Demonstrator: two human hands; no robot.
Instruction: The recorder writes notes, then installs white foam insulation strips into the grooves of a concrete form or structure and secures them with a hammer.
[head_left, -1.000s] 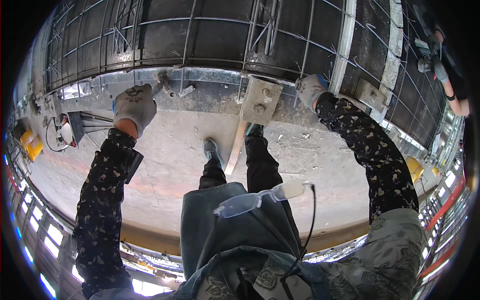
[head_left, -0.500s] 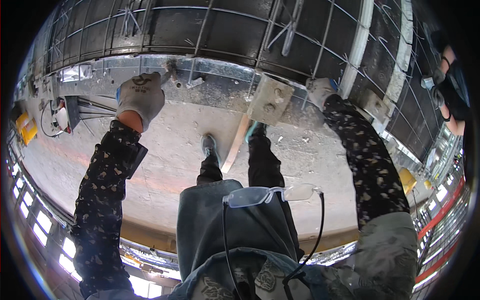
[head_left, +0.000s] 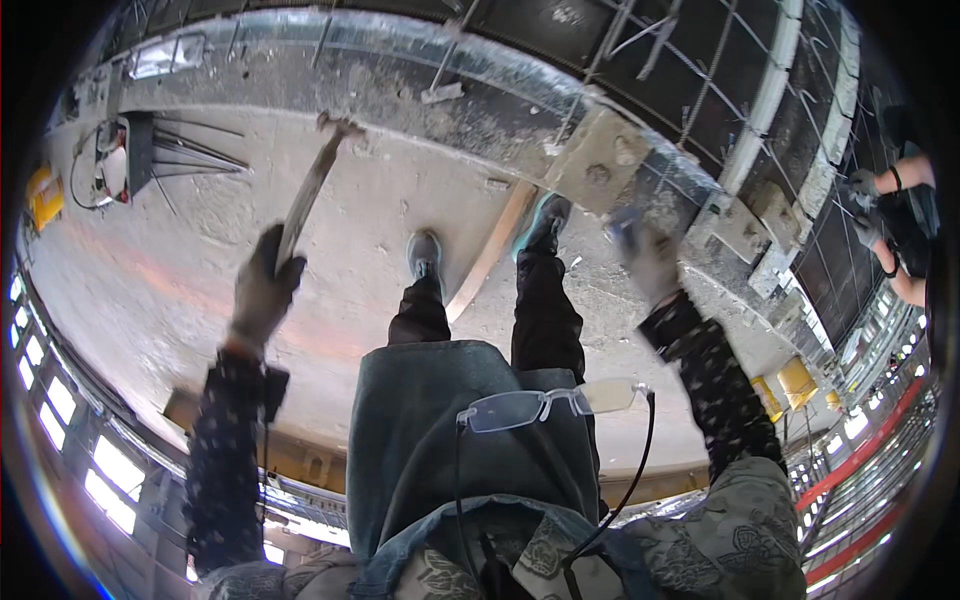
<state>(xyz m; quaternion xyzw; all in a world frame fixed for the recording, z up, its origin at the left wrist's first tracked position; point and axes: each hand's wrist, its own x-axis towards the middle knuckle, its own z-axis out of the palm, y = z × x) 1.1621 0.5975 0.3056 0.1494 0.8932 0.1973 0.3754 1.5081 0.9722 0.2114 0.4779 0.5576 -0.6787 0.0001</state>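
Grey-gloved, my left grip [head_left: 265, 290] clamps the hammer [head_left: 311, 190] by its near end at left, likely for leverage, while my right grip [head_left: 652, 258] (hold too blurred to tell) hangs near the bolted block [head_left: 600, 150].

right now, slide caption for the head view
Gloved left hand grips long grey-brown hammer; gloved right hand beside rectangular grey block.

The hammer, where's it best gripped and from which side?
The hammer is probably best gripped at the near end of its handle, from the person's side, where the left hand holds it: the slender handle slants away, with the head farthest off.
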